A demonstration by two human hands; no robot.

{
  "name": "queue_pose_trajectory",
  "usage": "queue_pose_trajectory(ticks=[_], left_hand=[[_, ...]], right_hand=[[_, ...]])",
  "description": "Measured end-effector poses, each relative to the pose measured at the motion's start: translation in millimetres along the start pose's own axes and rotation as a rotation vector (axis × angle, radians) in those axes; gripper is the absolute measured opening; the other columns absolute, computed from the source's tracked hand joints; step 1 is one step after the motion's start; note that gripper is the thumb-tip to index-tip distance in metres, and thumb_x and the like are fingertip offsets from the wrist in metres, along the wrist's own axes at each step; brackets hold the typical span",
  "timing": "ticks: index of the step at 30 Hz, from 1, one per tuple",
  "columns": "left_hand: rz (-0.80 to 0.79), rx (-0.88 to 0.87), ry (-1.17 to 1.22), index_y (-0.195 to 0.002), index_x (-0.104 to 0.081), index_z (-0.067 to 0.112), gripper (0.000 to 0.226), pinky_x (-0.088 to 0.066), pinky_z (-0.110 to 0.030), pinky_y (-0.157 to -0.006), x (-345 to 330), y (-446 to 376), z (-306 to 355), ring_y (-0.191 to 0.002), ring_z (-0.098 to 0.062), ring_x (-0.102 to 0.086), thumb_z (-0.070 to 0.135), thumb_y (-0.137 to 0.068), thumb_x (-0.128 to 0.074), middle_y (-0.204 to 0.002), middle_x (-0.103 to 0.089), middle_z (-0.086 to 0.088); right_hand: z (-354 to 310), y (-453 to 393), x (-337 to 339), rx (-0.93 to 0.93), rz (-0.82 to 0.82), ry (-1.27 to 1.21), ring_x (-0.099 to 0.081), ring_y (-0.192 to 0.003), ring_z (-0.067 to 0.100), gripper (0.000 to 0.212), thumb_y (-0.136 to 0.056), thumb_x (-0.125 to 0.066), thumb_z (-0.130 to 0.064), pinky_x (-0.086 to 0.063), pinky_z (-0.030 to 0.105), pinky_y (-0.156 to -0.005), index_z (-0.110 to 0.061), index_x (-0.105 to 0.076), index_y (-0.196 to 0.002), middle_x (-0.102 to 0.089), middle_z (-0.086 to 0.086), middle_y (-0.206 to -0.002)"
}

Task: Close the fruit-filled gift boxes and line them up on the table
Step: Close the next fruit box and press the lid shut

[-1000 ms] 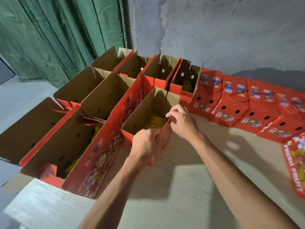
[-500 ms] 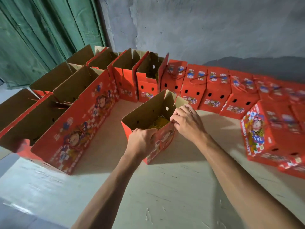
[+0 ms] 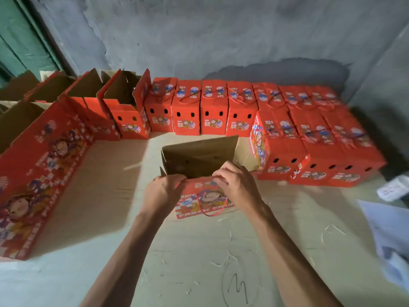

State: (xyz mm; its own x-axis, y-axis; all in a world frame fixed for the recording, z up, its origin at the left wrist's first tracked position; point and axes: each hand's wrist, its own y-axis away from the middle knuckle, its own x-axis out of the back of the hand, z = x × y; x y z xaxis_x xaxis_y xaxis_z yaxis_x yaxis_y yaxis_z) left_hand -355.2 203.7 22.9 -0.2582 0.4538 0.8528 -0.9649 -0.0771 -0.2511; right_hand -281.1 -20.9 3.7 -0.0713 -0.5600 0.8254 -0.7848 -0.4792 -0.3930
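Note:
An open red gift box (image 3: pixel 202 201) with a cartoon print and a red cord handle stands on the table in front of me, its brown far flap upright. My left hand (image 3: pixel 162 193) grips the near top edge at its left corner. My right hand (image 3: pixel 235 185) pinches the same edge at the right. The box's contents are hidden by the flaps and my hands. Several closed red boxes (image 3: pixel 213 109) stand in a row along the back wall, and more closed boxes (image 3: pixel 309 151) sit in a second row at the right.
Several open boxes (image 3: pixel 119 107) with raised brown flaps stand at the back left, and a long open one (image 3: pixel 42 165) lies along the left side. Loose papers (image 3: pixel 389 235) lie at the table's right edge (image 3: pixel 396 207). A grey wall rises behind the rows.
The open box has been pulled away from the left group toward me and turned so its printed long side faces me. Both hands kept hold of its top edge.

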Motion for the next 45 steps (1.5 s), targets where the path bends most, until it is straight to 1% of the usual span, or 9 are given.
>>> queue_pose_trajectory(ticks=[7, 12, 14, 17, 24, 27, 30, 39, 45], left_hand=[[-0.023, -0.139, 0.119, -0.101, -0.081, 0.020, 0.017, -0.060, -0.038, -0.068, -21.6, -6.9, 11.8, -0.075, -0.025, -0.072, 0.034, -0.092, -0.076, -0.090, -0.079, -0.001], [0.033, -0.305, 0.075, -0.094, -0.081, 0.014, 0.016, -0.047, -0.048, -0.103, -38.3, -1.2, 26.8, -0.085, -0.023, -0.074, 0.029, -0.088, -0.081, -0.091, -0.080, -0.003], [-0.025, -0.311, 0.161, -0.096, -0.081, 0.012, 0.017, -0.055, -0.048, -0.095, -41.2, 1.2, 30.8, -0.082, -0.021, -0.074, 0.026, -0.087, -0.082, -0.092, -0.080, -0.003], [-0.035, -0.259, 0.276, -0.096, -0.080, 0.012, 0.018, -0.061, -0.037, -0.065, -47.6, 3.2, 34.9, -0.076, -0.020, -0.071, 0.029, -0.090, -0.078, -0.090, -0.076, 0.000], [0.275, 0.010, 0.559, -0.125, -0.066, 0.020, 0.029, -0.057, -0.026, -0.080, -59.8, -1.0, 35.3, -0.108, -0.013, -0.066, 0.036, -0.107, -0.049, -0.123, -0.065, 0.006], [0.360, 0.317, 0.682, -0.135, -0.057, 0.014, 0.032, -0.059, -0.042, -0.089, -66.5, -15.8, 36.2, -0.118, -0.019, -0.062, 0.028, -0.109, -0.046, -0.134, -0.061, -0.001], [0.350, 0.492, 0.898, -0.133, -0.062, 0.009, 0.034, -0.053, -0.047, -0.103, -69.3, -25.0, 33.3, -0.124, -0.022, -0.062, 0.021, -0.109, -0.041, -0.131, -0.066, -0.005], [0.132, 0.488, 1.124, -0.122, -0.073, 0.012, 0.032, -0.052, -0.044, -0.101, -87.0, -23.6, 12.5, -0.118, -0.024, -0.069, 0.026, -0.104, -0.051, -0.121, -0.074, -0.009], [0.081, 0.482, 1.136, -0.124, -0.071, 0.019, 0.025, -0.054, -0.040, -0.098, -88.8, -32.3, 7.2, -0.116, -0.022, -0.068, 0.026, -0.105, -0.058, -0.123, -0.073, -0.006]], right_hand=[[5.7, 39.5, 27.8, -0.082, 0.019, -0.030, -0.064, -0.080, 0.023, 0.009, -0.091, -0.078, -0.016, -0.051, 0.038, -0.066, -0.010, -0.077, -0.098, -0.063, 0.002, -0.091], [20.1, 65.7, 46.5, -0.127, 0.021, -0.027, -0.063, -0.080, 0.020, 0.011, -0.090, -0.078, -0.021, -0.052, 0.042, -0.065, -0.011, -0.077, -0.095, -0.063, 0.000, -0.089], [26.6, 73.3, 51.7, -0.143, 0.026, -0.025, -0.063, -0.079, 0.019, 0.015, -0.089, -0.080, -0.025, -0.052, 0.043, -0.064, -0.011, -0.076, -0.091, -0.062, -0.001, -0.088], [35.8, 76.2, 58.1, -0.155, 0.068, 0.000, -0.062, -0.074, 0.015, 0.025, -0.090, -0.078, -0.038, -0.052, 0.040, -0.061, -0.014, -0.076, -0.086, -0.063, -0.006, -0.084], [98.5, 69.0, 86.5, -0.189, 0.429, 0.051, -0.063, -0.107, 0.024, 0.017, -0.101, -0.063, -0.016, -0.053, 0.039, -0.092, -0.004, -0.073, -0.108, -0.069, 0.006, -0.115], [127.0, 65.6, 90.8, -0.369, 0.393, -0.113, -0.054, -0.128, 0.025, 0.031, -0.102, -0.061, -0.017, -0.037, 0.011, -0.104, -0.001, -0.063, -0.129, -0.060, 0.013, -0.136], [144.6, 63.8, 84.0, -0.534, 0.292, -0.304, -0.047, -0.124, 0.012, 0.039, -0.105, -0.056, -0.026, -0.024, -0.007, -0.090, -0.007, -0.054, -0.139, -0.054, 0.010, -0.142], [141.4, 67.6, 55.3, -0.659, 0.333, -0.865, -0.061, -0.117, -0.007, 0.033, -0.106, -0.050, -0.037, -0.043, 0.004, -0.089, -0.023, -0.074, -0.123, -0.071, -0.021, -0.119], [156.5, 64.5, 51.4, -0.843, 0.326, -1.092, -0.064, -0.118, 0.002, 0.021, -0.096, -0.068, -0.030, -0.050, 0.024, -0.095, -0.028, -0.078, -0.115, -0.074, -0.014, -0.120]])
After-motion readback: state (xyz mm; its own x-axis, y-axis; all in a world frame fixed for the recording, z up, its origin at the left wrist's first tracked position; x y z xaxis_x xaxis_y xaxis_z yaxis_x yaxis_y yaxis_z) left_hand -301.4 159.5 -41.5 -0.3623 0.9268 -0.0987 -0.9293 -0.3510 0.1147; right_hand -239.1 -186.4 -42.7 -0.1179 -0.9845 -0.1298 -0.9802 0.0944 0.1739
